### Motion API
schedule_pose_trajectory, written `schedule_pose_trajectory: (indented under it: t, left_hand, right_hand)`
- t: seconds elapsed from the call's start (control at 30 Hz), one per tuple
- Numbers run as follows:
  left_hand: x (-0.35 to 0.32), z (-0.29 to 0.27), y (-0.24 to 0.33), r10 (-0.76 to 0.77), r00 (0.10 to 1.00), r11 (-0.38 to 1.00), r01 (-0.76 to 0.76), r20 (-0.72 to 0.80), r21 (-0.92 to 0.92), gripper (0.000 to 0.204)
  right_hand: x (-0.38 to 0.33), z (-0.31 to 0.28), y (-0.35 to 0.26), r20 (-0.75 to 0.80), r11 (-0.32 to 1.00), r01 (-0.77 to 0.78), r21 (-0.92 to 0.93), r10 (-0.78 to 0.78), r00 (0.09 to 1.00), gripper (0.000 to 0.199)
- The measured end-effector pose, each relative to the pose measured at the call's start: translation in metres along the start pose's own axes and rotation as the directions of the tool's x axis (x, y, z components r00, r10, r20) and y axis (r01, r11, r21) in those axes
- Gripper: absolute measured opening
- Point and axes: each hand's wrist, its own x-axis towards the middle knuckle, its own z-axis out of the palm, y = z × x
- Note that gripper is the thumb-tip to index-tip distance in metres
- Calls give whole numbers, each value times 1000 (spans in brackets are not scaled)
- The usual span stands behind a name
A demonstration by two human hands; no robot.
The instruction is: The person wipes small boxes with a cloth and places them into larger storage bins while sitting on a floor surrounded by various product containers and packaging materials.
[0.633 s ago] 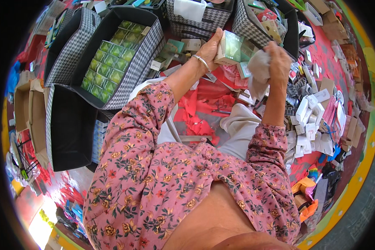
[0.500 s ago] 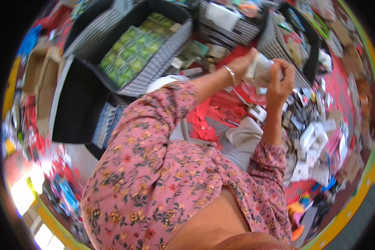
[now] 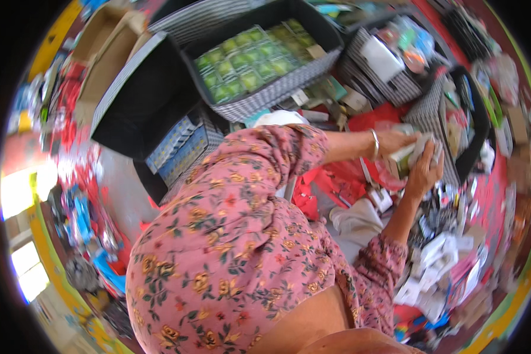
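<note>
My left hand [image 3: 395,143], with a silver bangle on its wrist, and my right hand [image 3: 425,169] meet at the right of the view. Both grip a small green and white packet [image 3: 402,160] between them. My pink floral sleeves fill the middle and lower part of the picture. The hands are held just left of a checked fabric bin [image 3: 469,154] with mixed small goods in it. The picture is blurred, so finger positions on the packet are unclear.
A checked bin [image 3: 289,88] holding rows of green packets stands at the top centre, with an empty black bin [image 3: 138,103] to its left. Another filled bin [image 3: 389,65] is at the upper right. Several loose white packets [image 3: 442,262] lie on the red floor. Cardboard boxes [image 3: 109,44] stand at the top left.
The view has swung round and blurred. Both hands, still on the packet, now sit lower and further right, beside the right-hand bin.
</note>
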Motion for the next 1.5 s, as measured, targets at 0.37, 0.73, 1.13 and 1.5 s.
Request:
schedule_pose_trajectory:
  t: [0.37, 0.73, 1.13, 1.5]
  left_hand:
    - [-33, 18, 46, 222, 973, 759, -216, 67, 615, 83]
    - [-35, 15, 42, 397, 884, 371, -401, 247, 838, 70]
    - [-29, 11, 45, -61, 996, 919, 80, 61, -385, 35]
    - [-24, -2, 72, 47, 985, 913, -110, -167, -392, 42]
  right_hand:
    - [39, -45, 1, -313, 881, -71, 469, 240, 919, 17]
    - [30, -41, 18, -29, 675, 49, -736, -104, 994, 35]
    - [36, -27, 6, -178, 990, -83, 117, 103, 979, 25]
    - [9, -32, -6, 208, 985, -173, -14, 172, 963, 18]
